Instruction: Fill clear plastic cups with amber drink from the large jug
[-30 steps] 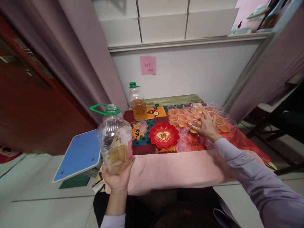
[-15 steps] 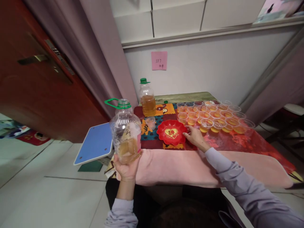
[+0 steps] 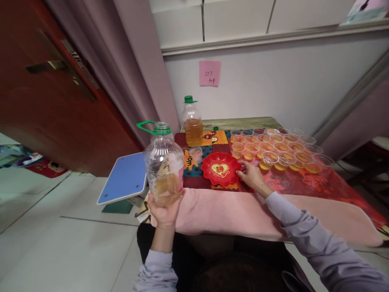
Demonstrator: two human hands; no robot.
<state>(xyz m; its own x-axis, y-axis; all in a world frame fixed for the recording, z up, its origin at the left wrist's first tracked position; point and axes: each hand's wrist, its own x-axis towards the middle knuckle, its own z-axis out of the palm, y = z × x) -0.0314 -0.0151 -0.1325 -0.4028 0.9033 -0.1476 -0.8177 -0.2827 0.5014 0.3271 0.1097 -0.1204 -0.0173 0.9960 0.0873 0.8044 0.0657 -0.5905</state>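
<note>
My left hand (image 3: 165,213) supports a large clear plastic jug (image 3: 164,162) from below, fingers curled round its base. The jug is uncapped, with a green neck ring and handle, and some amber liquid sits in its lower part. At the plate's right rim, my right hand (image 3: 253,177) pinches the edge of a red scalloped plate (image 3: 209,172) with a yellow heart printed in its middle. The plate lies on the table. Behind it to the left is a small clear plastic cup (image 3: 196,154).
Many clear cups of orange-yellow liquid (image 3: 269,160) stand in rows at the right. A capped bottle of amber liquid (image 3: 193,129) is at the back, with a green cap (image 3: 215,128) nearby. A pink cloth (image 3: 227,209) covers the table's front edge; a blue board (image 3: 123,178) is left.
The view has shifted slightly, so the table and wall sit a little further right. Both hands keep their hold on the jug and the plate, which look otherwise unchanged.
</note>
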